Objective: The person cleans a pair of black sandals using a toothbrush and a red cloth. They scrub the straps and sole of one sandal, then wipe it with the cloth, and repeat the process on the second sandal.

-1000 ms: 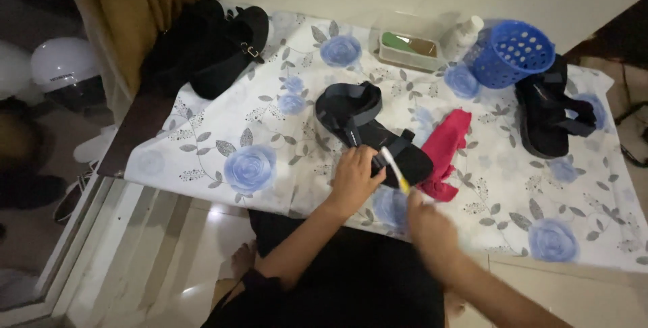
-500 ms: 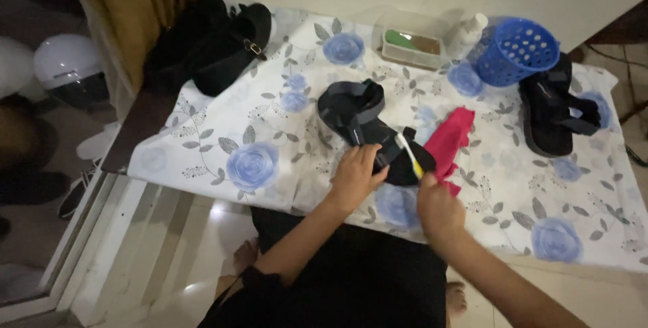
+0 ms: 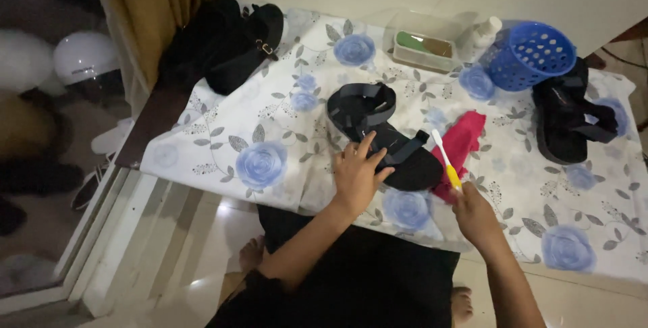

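The right hand (image 3: 474, 214) grips a toothbrush (image 3: 446, 159) by its yellow handle, white head raised beside the black sandal (image 3: 382, 136), which the left hand (image 3: 356, 174) presses flat with spread fingers. The strappy sandal lies mid-table on the flowered cloth (image 3: 256, 139), touching a red rag (image 3: 461, 147). Half a second ago the brush head lay on the sandal; now it is lifted off.

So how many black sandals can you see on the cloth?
2: one sandal mid-table under the left hand, another sandal at the right beside the blue basket. The dark pile top left is unclear.
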